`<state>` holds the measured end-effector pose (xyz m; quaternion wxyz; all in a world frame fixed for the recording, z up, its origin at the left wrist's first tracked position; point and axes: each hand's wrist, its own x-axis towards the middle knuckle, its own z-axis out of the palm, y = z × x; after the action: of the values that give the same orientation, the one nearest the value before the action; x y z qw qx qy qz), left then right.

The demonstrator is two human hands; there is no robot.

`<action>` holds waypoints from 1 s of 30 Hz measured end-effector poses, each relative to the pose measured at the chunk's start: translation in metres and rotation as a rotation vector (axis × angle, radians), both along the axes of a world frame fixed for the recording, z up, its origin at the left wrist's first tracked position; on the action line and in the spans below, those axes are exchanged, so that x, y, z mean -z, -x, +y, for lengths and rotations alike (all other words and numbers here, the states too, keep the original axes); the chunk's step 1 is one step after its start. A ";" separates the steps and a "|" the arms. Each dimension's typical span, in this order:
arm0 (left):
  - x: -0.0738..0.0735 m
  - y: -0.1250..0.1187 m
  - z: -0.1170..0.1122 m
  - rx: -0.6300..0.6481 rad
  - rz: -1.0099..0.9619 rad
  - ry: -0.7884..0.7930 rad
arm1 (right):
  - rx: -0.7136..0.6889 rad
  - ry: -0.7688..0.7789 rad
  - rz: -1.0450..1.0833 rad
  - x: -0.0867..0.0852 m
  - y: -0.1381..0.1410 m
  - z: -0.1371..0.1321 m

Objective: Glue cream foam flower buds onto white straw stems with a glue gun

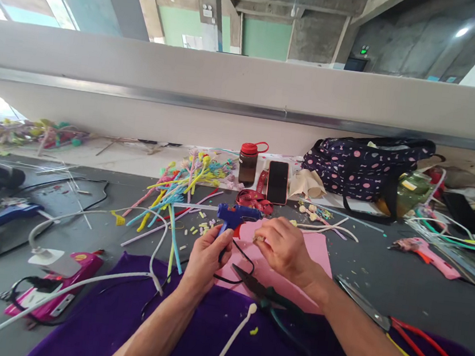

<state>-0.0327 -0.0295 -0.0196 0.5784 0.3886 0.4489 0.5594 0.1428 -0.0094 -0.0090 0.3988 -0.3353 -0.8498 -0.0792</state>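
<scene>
My left hand (205,255) is wrapped round the handle of a blue glue gun (237,215), whose nozzle points right. A clear glue stick (199,207) sticks out of its back end. Just right of the nozzle, my right hand (288,250) pinches a small pale piece (259,239), too small to name. Beneath both hands lies a pink sheet (318,256). Pliers (258,289) with dark green handles rest on the sheet and the purple cloth (116,319). Nearer to me is a white fuzzy stem (228,344) with a knob at its tip.
Colourful fuzzy stems (192,175) are heaped behind my left hand. A bottle (247,170), a phone (278,183) and a patterned bag (359,170) stand farther back. Scissors (377,310) and a pink glue gun (431,256) lie right; cables and a pink power strip (78,279) lie left.
</scene>
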 end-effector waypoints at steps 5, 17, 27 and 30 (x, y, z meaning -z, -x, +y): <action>-0.004 0.007 0.001 -0.017 -0.046 0.006 | -0.035 0.217 0.287 -0.019 -0.008 -0.007; 0.002 0.007 0.000 0.128 -0.016 -0.028 | -0.024 0.339 0.354 -0.028 -0.033 0.010; -0.004 0.011 -0.002 0.237 -0.018 0.042 | 0.124 0.079 0.010 -0.009 -0.025 0.015; -0.004 0.010 -0.003 0.258 -0.001 0.048 | 0.134 0.146 0.045 -0.010 -0.026 0.015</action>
<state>-0.0426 -0.0325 -0.0161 0.6550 0.4290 0.4081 0.4694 0.1685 0.0059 0.0010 0.3859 -0.4214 -0.8199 -0.0359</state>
